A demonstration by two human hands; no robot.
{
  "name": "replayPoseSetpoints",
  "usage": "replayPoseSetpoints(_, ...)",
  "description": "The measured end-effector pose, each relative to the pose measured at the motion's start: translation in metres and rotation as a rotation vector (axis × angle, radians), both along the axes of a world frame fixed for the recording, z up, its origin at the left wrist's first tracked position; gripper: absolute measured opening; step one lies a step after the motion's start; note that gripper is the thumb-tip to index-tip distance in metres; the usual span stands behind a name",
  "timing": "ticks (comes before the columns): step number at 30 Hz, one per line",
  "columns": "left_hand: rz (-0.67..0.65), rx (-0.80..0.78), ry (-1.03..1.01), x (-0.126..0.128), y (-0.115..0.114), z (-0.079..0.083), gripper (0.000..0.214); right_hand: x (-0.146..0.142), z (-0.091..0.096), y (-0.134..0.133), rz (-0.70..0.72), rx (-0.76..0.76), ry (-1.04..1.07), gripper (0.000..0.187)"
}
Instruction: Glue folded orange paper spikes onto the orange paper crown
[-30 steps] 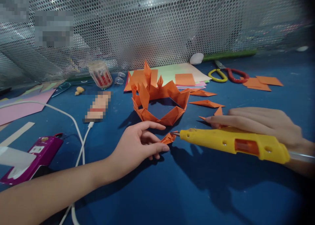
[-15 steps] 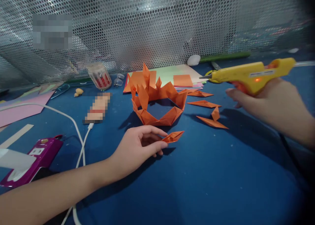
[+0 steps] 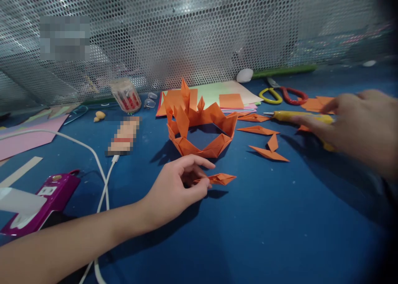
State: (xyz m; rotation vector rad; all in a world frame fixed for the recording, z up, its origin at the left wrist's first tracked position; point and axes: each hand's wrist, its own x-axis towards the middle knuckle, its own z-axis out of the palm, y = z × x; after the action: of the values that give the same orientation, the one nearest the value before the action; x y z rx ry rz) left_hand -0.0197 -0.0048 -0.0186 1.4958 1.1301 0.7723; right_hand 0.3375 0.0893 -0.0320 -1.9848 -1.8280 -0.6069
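Note:
My left hand [image 3: 177,188] pinches one end of a folded orange paper piece [image 3: 222,178] between thumb and fingers, just above the blue table. Behind it stands an orange origami crown [image 3: 199,149] with pointed pieces upright on its left and back. At the right, my right hand [image 3: 360,130], blurred, hovers over a yellow hot glue gun [image 3: 282,115], thumb and fingers apart. The glue gun lies on its side, partly hidden by that hand, its nozzle facing left. Between crown and glue gun lie several folded orange pieces [image 3: 258,130].
Scissors [image 3: 290,96] and orange paper squares [image 3: 314,105] lie at the back right. Coloured paper sheets [image 3: 214,89] rest behind the crown, before a perforated metal screen [image 3: 199,35]. Leftward are a jar [image 3: 127,96], a purple power strip [image 3: 59,192] and white cables [image 3: 104,192].
My right hand has lowered the glue gun from the air onto the table, and its fingers have loosened. The paper piece in my left hand has turned flatter.

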Motion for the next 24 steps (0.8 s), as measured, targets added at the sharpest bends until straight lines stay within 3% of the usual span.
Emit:
replayPoseSetpoints(2, -0.002, 0.006, -0.028, 0.001, -0.002, 0.001, 0.021, -0.033, 0.007, -0.021, 0.207, 0.083, 0.134, 0.061)
replayPoseSetpoints(4, -0.014, 0.017, -0.050, 0.003, -0.004, 0.002, 0.020, -0.073, 0.014, -0.045, 0.511, -0.013, 0.416, 0.044)
replayPoseSetpoints(6, -0.031, 0.040, -0.059, 0.005, -0.007, 0.003, 0.019, -0.108, 0.017, -0.067, 0.814, -0.204, 0.692, 0.032)
replayPoseSetpoints(8, -0.054, 0.067, -0.066, 0.007, -0.009, 0.002, 0.020, -0.130, 0.016, -0.085, 0.961, -0.429, 0.873, 0.031)
replayPoseSetpoints(12, -0.086, 0.088, -0.088, 0.008, -0.012, 0.001, 0.020, -0.143, 0.012, -0.099, 0.948, -0.681, 1.047, 0.034)
replayPoseSetpoints(24, -0.092, -0.137, -0.214, 0.012, -0.006, 0.001, 0.010, -0.143, 0.006, -0.092, 0.931, -0.617, 1.212, 0.009)
